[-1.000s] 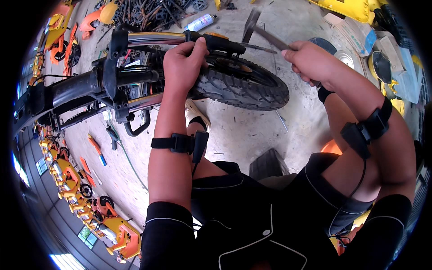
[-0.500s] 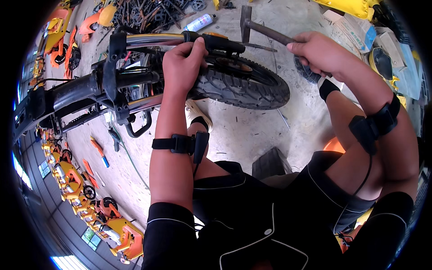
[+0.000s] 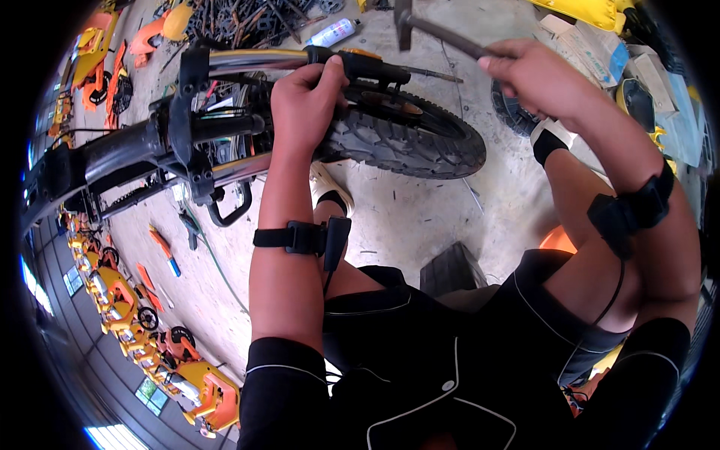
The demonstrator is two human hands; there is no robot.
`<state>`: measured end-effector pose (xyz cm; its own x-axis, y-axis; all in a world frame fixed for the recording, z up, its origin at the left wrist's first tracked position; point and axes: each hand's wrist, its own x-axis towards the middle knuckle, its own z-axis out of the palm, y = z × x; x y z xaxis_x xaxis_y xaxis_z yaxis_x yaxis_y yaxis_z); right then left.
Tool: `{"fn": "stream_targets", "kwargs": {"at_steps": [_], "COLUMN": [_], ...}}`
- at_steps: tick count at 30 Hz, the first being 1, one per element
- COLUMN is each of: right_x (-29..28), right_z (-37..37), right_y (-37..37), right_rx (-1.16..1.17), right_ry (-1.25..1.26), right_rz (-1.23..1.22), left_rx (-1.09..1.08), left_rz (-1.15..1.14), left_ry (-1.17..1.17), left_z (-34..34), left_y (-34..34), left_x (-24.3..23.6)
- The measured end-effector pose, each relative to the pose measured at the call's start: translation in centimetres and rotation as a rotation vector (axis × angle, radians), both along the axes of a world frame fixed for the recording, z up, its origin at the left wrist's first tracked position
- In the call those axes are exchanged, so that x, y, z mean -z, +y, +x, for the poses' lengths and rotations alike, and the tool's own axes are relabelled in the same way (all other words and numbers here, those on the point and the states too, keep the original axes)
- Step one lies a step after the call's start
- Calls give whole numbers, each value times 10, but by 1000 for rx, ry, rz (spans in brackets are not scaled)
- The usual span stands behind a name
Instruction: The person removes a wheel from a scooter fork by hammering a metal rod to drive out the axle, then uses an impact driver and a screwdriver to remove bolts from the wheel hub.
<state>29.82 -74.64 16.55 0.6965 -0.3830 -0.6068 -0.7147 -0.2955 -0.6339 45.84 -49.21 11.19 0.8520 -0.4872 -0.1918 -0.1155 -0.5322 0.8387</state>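
Note:
My left hand [image 3: 309, 101] is closed on the black lower part of a front fork leg [image 3: 379, 70], thumb on top and the other fingers mostly hidden. Just beside it lies the knobbly black tyre [image 3: 420, 146] of the wheel. From the leg's far end a thin metal rod [image 3: 439, 75] points to the right; whether it is fixed there I cannot tell. My right hand [image 3: 529, 79] grips a hammer [image 3: 450, 39] by its handle. The hammer's dark head hangs in the air above the rod, apart from it, partly cut by the view's upper edge.
A spray can [image 3: 334, 33] lies beyond the fork, near a heap of rusty metal parts [image 3: 247, 22]. Cardboard boxes [image 3: 581, 52] stand at the right. An orange-and-blue tool [image 3: 165, 251] lies on the floor at left, with several yellow bikes [image 3: 124, 300] farther off.
My right hand has lifted the hammer up and slightly left, away from the rod. The wheel and fork have shifted slightly. My left hand keeps its hold.

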Motion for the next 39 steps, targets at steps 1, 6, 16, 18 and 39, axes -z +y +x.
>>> {"fn": "stream_targets", "kwargs": {"at_steps": [1,6,16,18,39], "right_x": [-2,2,4,1,58], "right_z": [2,3,-2,0,-11], "right_y": [-2,13,-5,-8,20], "right_rx": [5,67,-14,32,-4], "right_ry": [-31,-103,43,35,290], "right_rz": [-53,-174,46,20,348], "left_rx": [-3,8,16,8,-55], "left_rz": [-4,-5,-21,-9,8], "left_ry": [3,-9,-39,-19,41], "left_z": [0,0,0,1,-3], "left_y": [1,0,2,1,-5], "left_x": [1,-1,3,3,-1]}}
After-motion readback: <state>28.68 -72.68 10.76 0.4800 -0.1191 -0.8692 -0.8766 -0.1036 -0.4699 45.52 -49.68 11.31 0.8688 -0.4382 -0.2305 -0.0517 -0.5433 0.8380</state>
